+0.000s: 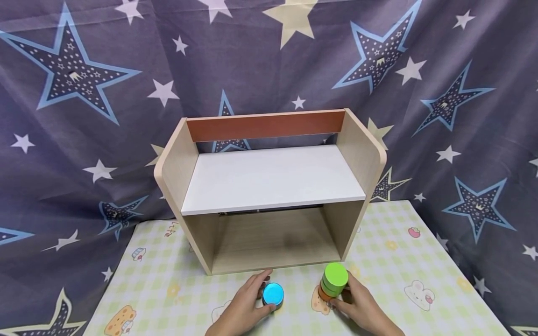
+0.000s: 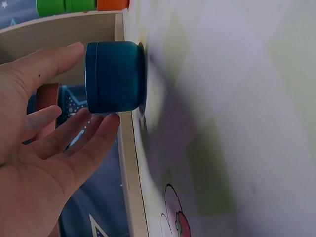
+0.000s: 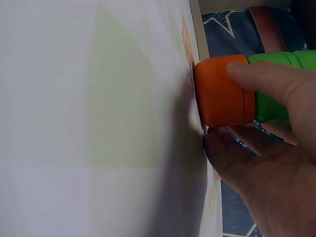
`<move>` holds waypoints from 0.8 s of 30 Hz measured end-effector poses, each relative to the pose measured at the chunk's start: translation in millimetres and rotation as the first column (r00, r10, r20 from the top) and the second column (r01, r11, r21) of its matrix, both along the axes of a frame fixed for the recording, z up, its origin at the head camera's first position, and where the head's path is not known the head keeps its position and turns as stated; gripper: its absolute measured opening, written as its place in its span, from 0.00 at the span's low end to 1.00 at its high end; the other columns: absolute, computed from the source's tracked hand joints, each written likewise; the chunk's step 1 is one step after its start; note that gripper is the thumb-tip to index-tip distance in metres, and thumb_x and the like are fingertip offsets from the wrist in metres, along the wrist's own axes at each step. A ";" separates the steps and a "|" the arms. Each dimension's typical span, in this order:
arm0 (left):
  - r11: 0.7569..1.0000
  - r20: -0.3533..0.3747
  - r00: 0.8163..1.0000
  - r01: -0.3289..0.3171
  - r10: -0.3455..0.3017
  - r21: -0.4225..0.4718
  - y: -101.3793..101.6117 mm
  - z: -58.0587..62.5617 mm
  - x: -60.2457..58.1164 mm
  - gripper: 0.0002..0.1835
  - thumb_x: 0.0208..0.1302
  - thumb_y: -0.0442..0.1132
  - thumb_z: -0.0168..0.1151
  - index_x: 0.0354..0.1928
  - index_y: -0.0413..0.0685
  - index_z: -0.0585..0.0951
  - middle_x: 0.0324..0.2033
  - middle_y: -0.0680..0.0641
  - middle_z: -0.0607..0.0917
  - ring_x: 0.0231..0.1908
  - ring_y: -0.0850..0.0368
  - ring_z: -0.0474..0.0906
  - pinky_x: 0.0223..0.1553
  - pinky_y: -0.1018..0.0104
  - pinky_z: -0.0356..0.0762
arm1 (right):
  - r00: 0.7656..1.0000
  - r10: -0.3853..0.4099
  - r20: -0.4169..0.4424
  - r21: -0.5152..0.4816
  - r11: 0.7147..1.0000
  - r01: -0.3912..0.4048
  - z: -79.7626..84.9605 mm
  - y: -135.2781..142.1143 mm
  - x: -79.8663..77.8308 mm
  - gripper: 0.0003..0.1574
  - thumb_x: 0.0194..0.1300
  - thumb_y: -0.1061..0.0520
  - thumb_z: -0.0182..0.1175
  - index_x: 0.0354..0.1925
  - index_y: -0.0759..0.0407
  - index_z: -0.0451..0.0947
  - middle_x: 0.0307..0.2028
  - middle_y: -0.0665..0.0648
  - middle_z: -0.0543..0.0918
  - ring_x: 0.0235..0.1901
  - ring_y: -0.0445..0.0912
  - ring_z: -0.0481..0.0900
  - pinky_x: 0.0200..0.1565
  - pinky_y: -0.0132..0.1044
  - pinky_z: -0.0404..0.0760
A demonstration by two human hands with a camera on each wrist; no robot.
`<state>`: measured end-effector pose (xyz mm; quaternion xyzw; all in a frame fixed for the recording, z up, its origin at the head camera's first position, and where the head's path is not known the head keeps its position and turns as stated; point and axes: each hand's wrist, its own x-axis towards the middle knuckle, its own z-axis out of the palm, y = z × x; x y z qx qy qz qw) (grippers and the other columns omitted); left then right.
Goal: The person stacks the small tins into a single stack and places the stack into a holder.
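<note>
A small round blue tin [image 1: 273,295] with a lid stands on the tablecloth in front of the shelf unit. My left hand [image 1: 245,305] is spread around it, thumb near its lid and the other fingers loosely bent at its far side; the left wrist view shows a gap between thumb and tin [image 2: 113,76]. To the right, a green lidded tin [image 1: 335,276] is stacked on an orange tin [image 3: 222,91]. My right hand [image 1: 364,305] holds the orange tin low down, its thumb on the side and its fingers around the opposite side, close to the cloth.
A wooden shelf unit [image 1: 275,177] with a white middle board stands behind both hands. Its lower compartment [image 1: 273,238] faces me. A checked cloth [image 1: 155,289] with cartoon prints covers the table, and a starry curtain [image 1: 269,70] hangs behind.
</note>
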<state>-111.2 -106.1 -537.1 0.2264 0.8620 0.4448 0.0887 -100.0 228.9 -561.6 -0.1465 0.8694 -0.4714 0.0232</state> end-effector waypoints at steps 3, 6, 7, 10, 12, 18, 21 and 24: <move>1.000 -0.004 1.000 0.002 -0.002 0.002 0.9 -1.4 -0.2 0.43 0.60 0.37 0.75 0.75 0.48 0.63 0.58 0.42 0.75 0.54 0.51 0.78 0.51 0.62 0.82 | 1.000 -0.003 0.005 0.005 1.000 0.003 -0.4 0.0 -0.5 0.38 0.60 0.60 0.73 0.64 0.59 0.66 0.52 0.54 0.79 0.52 0.46 0.79 0.48 0.41 0.84; 1.000 -0.016 1.000 0.004 -0.004 -0.005 1.5 -2.3 -0.3 0.43 0.60 0.37 0.74 0.75 0.48 0.63 0.58 0.42 0.75 0.55 0.51 0.77 0.52 0.64 0.82 | 1.000 -0.003 0.009 0.005 1.000 0.003 -0.8 0.1 -0.8 0.39 0.60 0.61 0.73 0.64 0.58 0.66 0.53 0.53 0.79 0.52 0.46 0.79 0.50 0.41 0.84; 1.000 -0.019 1.000 0.004 -0.004 -0.009 1.5 -2.6 -0.4 0.43 0.60 0.36 0.74 0.75 0.49 0.63 0.59 0.42 0.75 0.55 0.51 0.77 0.52 0.64 0.81 | 1.000 0.000 0.005 0.003 1.000 0.000 -1.0 0.3 -0.8 0.39 0.60 0.60 0.73 0.64 0.58 0.66 0.53 0.54 0.79 0.52 0.46 0.79 0.49 0.41 0.84; 1.000 -0.026 1.000 0.008 -0.008 -0.023 1.7 -2.7 -0.4 0.42 0.60 0.37 0.74 0.74 0.48 0.64 0.59 0.43 0.75 0.56 0.52 0.76 0.52 0.65 0.81 | 1.000 0.008 0.000 -0.010 1.000 -0.008 -1.1 0.8 -0.3 0.38 0.60 0.59 0.73 0.64 0.58 0.66 0.52 0.54 0.79 0.52 0.46 0.79 0.48 0.41 0.84; 0.999 -0.029 1.000 0.010 -0.011 -0.033 1.7 -2.2 -0.5 0.42 0.60 0.37 0.74 0.74 0.47 0.64 0.59 0.44 0.75 0.55 0.53 0.76 0.53 0.65 0.81 | 1.000 0.014 -0.008 -0.020 1.000 -0.014 -0.7 1.0 -0.2 0.38 0.61 0.58 0.73 0.64 0.59 0.66 0.52 0.55 0.79 0.51 0.45 0.79 0.47 0.41 0.85; 0.996 -0.056 0.998 0.012 -0.017 -0.094 1.3 -2.3 -0.9 0.44 0.58 0.38 0.75 0.74 0.48 0.64 0.58 0.46 0.76 0.56 0.52 0.76 0.55 0.57 0.80 | 1.000 0.016 -0.004 -0.038 0.999 -0.016 1.2 1.1 0.0 0.37 0.61 0.56 0.73 0.63 0.59 0.67 0.52 0.55 0.79 0.51 0.44 0.79 0.46 0.41 0.85; 0.993 -0.062 0.998 0.015 -0.023 -0.121 0.8 -2.8 -0.9 0.45 0.58 0.38 0.76 0.75 0.50 0.63 0.58 0.48 0.77 0.57 0.51 0.75 0.56 0.51 0.79 | 1.000 0.013 0.003 -0.034 0.999 -0.013 1.2 0.8 0.0 0.37 0.61 0.56 0.73 0.63 0.59 0.67 0.52 0.56 0.79 0.51 0.45 0.79 0.46 0.41 0.85; 0.992 -0.051 0.998 0.016 -0.022 -0.125 0.7 -4.0 -0.8 0.45 0.58 0.38 0.76 0.75 0.51 0.63 0.58 0.49 0.76 0.57 0.50 0.75 0.55 0.49 0.79 | 1.000 0.008 0.017 -0.025 1.000 -0.008 0.8 0.5 -0.1 0.38 0.61 0.56 0.73 0.64 0.59 0.66 0.53 0.56 0.78 0.53 0.48 0.79 0.48 0.41 0.84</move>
